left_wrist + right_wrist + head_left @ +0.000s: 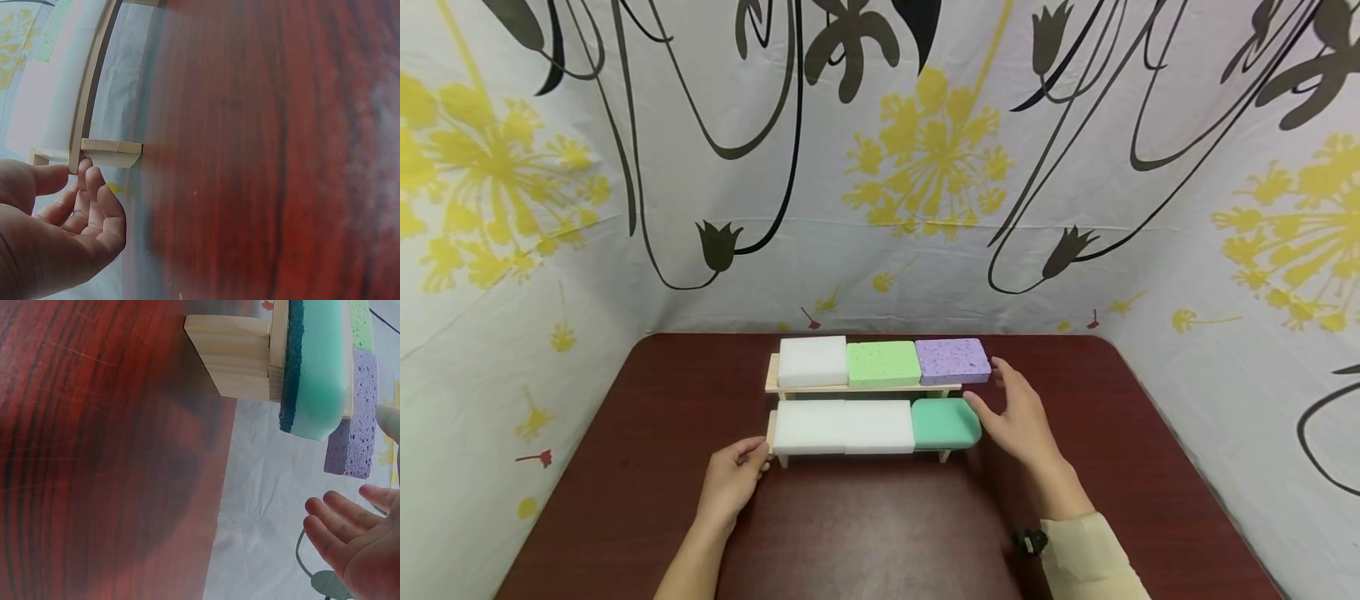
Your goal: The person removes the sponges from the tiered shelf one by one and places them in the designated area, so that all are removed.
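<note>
Left hand: pinches the left end of the front wooden stand. This carries two smooth white blocks and a round-cornered teal sponge. Rear wooden stand, nearer the tabletop far edge: white block, porous green sponge, porous purple sponge. Right hand: fingers apart beside both right-end sponges; wood-grain surface extends to the right edge.

The bare left grip pinches with curled fingers, while the bare right grip has loosely extended fingers.
</note>
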`<action>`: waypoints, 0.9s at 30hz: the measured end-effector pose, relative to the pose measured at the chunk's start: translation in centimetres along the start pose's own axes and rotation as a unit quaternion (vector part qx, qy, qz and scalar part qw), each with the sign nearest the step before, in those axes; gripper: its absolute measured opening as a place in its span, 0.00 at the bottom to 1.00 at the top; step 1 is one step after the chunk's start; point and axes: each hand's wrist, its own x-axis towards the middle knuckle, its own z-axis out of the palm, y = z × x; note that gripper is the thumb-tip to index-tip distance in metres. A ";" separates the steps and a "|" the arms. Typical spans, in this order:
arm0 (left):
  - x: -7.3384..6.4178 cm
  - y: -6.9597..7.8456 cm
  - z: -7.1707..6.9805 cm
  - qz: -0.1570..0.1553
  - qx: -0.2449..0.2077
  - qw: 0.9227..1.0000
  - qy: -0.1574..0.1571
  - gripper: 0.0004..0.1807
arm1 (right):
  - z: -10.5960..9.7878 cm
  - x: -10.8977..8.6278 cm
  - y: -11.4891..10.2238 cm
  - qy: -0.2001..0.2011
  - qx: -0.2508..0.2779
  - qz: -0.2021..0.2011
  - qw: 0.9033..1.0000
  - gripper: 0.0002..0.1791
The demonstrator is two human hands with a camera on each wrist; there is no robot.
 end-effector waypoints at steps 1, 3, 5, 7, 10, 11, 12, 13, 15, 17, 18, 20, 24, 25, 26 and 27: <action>0.0 0.0 0.0 -0.001 -0.001 1.000 0.000 0.18 | 0.0 0.1 0.0 0.000 0.000 -0.001 1.000 0.44; 0.0 0.0 0.0 -0.001 -0.001 1.000 -0.001 0.18 | 0.0 0.2 0.0 0.000 0.001 -0.003 1.000 0.43; 0.0 0.0 0.0 0.000 -0.001 1.000 -0.002 0.18 | 0.0 0.4 0.0 0.000 0.002 -0.003 1.000 0.44; 0.0 0.0 0.0 -0.002 -0.001 1.000 -0.002 0.18 | 0.0 0.5 0.0 0.001 0.004 -0.006 1.000 0.43; 0.0 0.1 0.0 -0.002 -0.001 1.000 0.000 0.18 | 0.0 0.8 -0.1 0.003 0.006 -0.013 1.000 0.43; 0.1 0.1 0.0 -0.004 -0.002 1.000 0.000 0.18 | 0.0 0.9 -0.1 0.004 0.006 -0.014 1.000 0.43; 0.1 0.0 0.0 -0.004 -0.002 1.000 0.000 0.18 | -0.1 1.0 -0.2 0.002 0.007 -0.014 1.000 0.43; 0.2 0.0 0.1 -0.005 -0.003 1.000 0.001 0.18 | -0.1 1.1 -0.3 0.001 0.007 -0.013 1.000 0.43; 0.2 0.0 0.0 -0.003 -0.005 1.000 0.000 0.18 | -0.1 1.3 -0.4 -0.004 0.007 -0.011 1.000 0.43; 0.2 0.0 0.0 -0.004 -0.006 1.000 0.000 0.18 | -0.2 1.5 -0.5 -0.010 0.005 -0.006 1.000 0.43; 0.2 0.0 0.0 -0.003 -0.006 1.000 0.000 0.18 | -0.2 1.6 -0.5 -0.013 0.004 -0.005 1.000 0.43; 0.2 0.0 0.0 0.001 -0.007 1.000 -0.003 0.18 | -0.2 1.7 -0.6 -0.018 0.002 -0.002 1.000 0.43; 0.2 0.0 0.0 0.004 -0.009 1.000 -0.005 0.19 | -0.2 2.1 -0.6 -0.024 0.003 0.001 1.000 0.43; 0.2 0.1 0.0 0.005 -0.010 1.000 -0.005 0.19 | -0.2 2.2 -0.6 -0.025 0.003 0.000 1.000 0.44; 0.2 0.1 0.0 0.005 -0.009 1.000 -0.004 0.19 | -0.2 2.3 -0.6 -0.026 0.002 -0.001 1.000 0.44; 0.2 0.1 0.0 0.004 -0.009 1.000 -0.004 0.18 | -0.2 2.4 -0.5 -0.027 0.001 -0.003 1.000 0.44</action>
